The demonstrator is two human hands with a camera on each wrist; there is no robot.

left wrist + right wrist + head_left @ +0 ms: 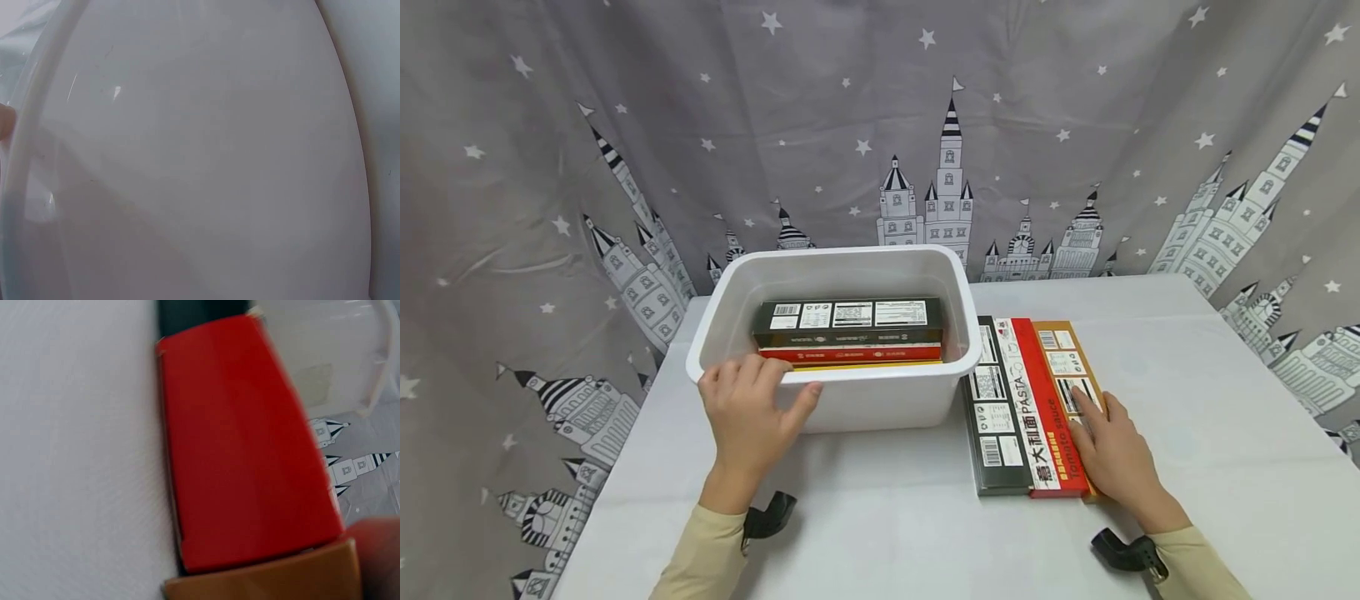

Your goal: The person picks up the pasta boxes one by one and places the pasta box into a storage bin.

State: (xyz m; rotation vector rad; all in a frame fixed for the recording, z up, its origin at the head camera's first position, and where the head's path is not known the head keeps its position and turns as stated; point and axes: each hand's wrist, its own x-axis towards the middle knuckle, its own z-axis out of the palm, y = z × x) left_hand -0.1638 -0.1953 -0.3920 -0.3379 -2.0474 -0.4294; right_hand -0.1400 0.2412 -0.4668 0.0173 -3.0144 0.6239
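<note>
A white plastic tub (pixel 865 400) stands left of centre. Inside it, a dark green box (pixel 850 337), a red box (pixel 850 354) and a yellow edge lie along its length. My left hand (pixel 748 408) grips the tub's front rim near the left corner, fingers over the edge and thumb outside. To the tub's right lie three long pasta boxes side by side: dark green (pixel 1003 475), red (pixel 1045 400) and orange (pixel 1063 342). My right hand (pixel 1116 454) rests on the orange box, fingers extended over its top and right edge; its underside is hidden.
A white cloth covers the table (pixel 887 525). Behind it hangs a grey curtain (pixel 820 100) printed with castles and stars. A black wrist mount (pixel 769 515) sits by the left sleeve, and another (pixel 1123 550) by the right.
</note>
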